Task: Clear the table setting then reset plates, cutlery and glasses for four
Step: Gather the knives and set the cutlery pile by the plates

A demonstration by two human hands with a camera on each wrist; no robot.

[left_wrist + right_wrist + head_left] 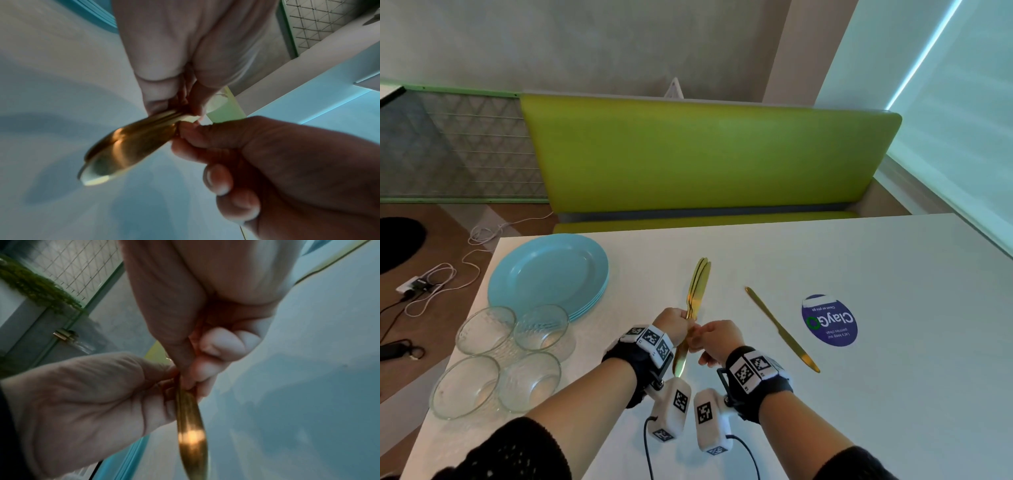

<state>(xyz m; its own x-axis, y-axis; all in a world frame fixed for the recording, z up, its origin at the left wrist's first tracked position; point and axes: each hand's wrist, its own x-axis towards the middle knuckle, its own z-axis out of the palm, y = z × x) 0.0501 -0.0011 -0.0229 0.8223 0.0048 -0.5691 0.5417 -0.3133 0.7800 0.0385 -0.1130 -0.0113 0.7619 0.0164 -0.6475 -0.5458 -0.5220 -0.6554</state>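
My left hand point(678, 322) grips a bundle of gold cutlery point(699, 282) above the white table point(893, 394), the far ends pointing away from me and the rounded ends point(123, 149) toward my wrists. My right hand point(714, 337) is against it from the right, its fingertips pinching the bundle point(191, 426) just below the left fist. One gold knife point(780, 329) lies alone on the table to the right. A stack of light blue plates point(548, 274) sits at the table's left, with several clear glass bowls point(530, 380) clustered in front of it.
A round purple sticker point(829, 320) is stuck on the table right of the loose knife. A green bench point(705, 154) runs along the far side. Cables and a power strip point(417, 284) lie on the floor to the left.
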